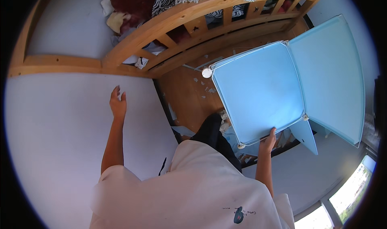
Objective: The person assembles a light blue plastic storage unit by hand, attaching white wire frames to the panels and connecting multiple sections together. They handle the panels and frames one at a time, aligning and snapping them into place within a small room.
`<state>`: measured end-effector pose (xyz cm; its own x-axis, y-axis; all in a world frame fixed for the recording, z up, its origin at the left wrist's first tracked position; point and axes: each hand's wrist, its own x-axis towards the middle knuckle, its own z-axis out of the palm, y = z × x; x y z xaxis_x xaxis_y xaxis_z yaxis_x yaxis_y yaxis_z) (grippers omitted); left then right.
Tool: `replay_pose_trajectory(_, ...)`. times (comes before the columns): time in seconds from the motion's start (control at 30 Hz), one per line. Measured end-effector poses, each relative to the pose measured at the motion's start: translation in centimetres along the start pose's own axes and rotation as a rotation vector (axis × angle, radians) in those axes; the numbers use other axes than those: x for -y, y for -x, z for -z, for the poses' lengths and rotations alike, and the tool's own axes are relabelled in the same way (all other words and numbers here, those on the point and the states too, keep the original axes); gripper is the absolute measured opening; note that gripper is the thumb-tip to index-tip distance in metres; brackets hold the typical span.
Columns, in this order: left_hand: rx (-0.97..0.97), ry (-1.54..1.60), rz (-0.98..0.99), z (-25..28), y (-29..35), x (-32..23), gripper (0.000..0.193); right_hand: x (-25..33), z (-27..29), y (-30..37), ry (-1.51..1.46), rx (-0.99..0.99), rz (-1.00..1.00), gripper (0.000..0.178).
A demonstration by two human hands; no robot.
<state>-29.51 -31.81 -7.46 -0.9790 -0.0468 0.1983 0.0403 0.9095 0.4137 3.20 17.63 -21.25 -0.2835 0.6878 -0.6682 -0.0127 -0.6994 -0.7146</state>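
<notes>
My right hand (268,140) grips the lower edge of a light blue plastic panel (260,92), holding it up above the floor. A second light blue panel (330,71) is joined to it along its right edge by small white connectors. A round white connector (207,72) sits at the first panel's upper left corner. My left hand (117,104) rests flat on a pale grey mattress (60,128), fingers slightly apart, holding nothing.
A wooden bed frame (189,15) with rails runs across the top, with blankets and clothes (133,3) piled on it. The wooden floor (187,96) below has scattered white scraps. More blue panels (304,134) lie under the held one. A window (350,188) is at lower right.
</notes>
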Motion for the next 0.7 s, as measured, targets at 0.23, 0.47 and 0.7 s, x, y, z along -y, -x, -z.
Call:
replay_pose_trajectory(0.23,-0.047,-0.355,0.323,7.9,11.5,10.7,0.04,0.0,-0.3,-0.5,0.055,0.029,0.014,0.048)
replay_pose_trajectory(0.47,-0.117,-0.206,0.327,10.2,12.4,14.0,0.034,0.0,0.1,-2.0,0.187,-0.074,0.027,0.041)
replay_pose_trajectory(0.7,-0.028,-0.152,0.304,7.6,10.5,16.0,0.032,1.0,0.6,-2.3,0.112,-0.114,0.014,0.043)
